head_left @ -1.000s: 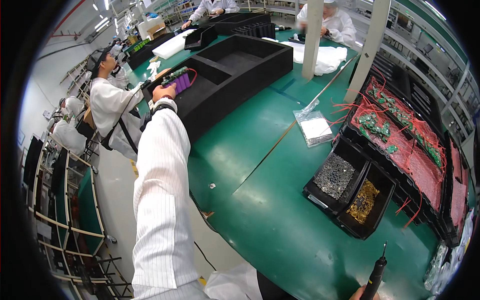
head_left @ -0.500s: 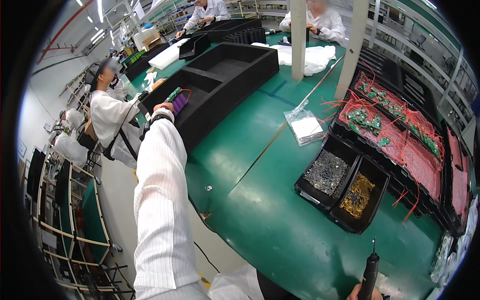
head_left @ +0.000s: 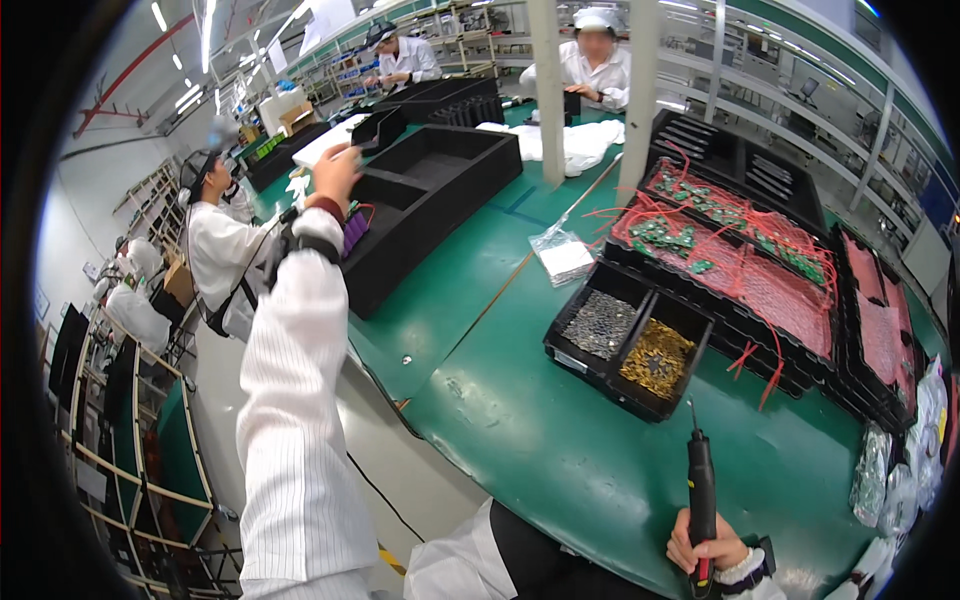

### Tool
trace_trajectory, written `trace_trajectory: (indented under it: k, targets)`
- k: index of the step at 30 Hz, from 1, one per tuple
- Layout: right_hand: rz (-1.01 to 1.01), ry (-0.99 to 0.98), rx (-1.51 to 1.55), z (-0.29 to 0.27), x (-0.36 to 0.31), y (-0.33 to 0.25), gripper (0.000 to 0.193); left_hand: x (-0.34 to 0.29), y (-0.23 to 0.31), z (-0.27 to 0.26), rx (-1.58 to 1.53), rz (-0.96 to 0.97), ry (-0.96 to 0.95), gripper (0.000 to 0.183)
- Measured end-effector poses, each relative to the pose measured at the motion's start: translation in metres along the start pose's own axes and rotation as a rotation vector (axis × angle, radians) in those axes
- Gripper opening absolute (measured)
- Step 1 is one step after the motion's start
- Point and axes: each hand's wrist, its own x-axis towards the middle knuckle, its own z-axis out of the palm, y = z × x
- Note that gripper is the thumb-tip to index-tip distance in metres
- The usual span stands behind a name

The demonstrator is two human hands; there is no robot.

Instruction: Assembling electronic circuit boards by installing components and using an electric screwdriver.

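My left arm reaches out to the long black tray (head_left: 440,215) at the far left. My left hand (head_left: 337,180) is raised over the tray's near-left end, its fingers loosely bent and partly apart, with nothing visible in them. Just beyond that wrist a purple battery pack (head_left: 356,232) with a red wire sits in the tray, partly hidden by my arm. At the lower right my right hand (head_left: 710,548) grips a black electric screwdriver (head_left: 702,480), its bit pointing up. Beyond the bit stands a two-part black bin, with silver screws (head_left: 600,325) and brass-coloured fasteners (head_left: 657,358).
Stacked black trays with pink wrap, green circuit boards (head_left: 665,236) and red wires stand at the right. A clear bag (head_left: 563,256) lies on the green table (head_left: 480,390). Two posts (head_left: 548,100) rise from the table's far part. Co-workers in white sit left and beyond.
My left hand has let go of the purple battery pack and lifted above it; the pack stays in the tray. My right hand with the screwdriver has come further into view. The view has shifted.
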Motion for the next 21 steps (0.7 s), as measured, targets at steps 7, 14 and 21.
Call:
trace_trajectory:
  k: [7,14,21]
  targets:
    - [-0.177,-0.064,-0.047,-0.005,-0.013,-0.001,0.030,-0.366,0.121,0.096,0.133,0.191,-1.410,0.035]
    - [-0.357,0.115,-0.061,-0.020,-0.008,0.003,0.022,-0.515,0.055,0.166,0.121,0.326,-1.958,0.047]
    - [-0.294,0.173,-0.250,-0.019,0.006,0.006,0.020,-0.529,0.023,0.156,-0.007,0.298,-1.767,0.042]
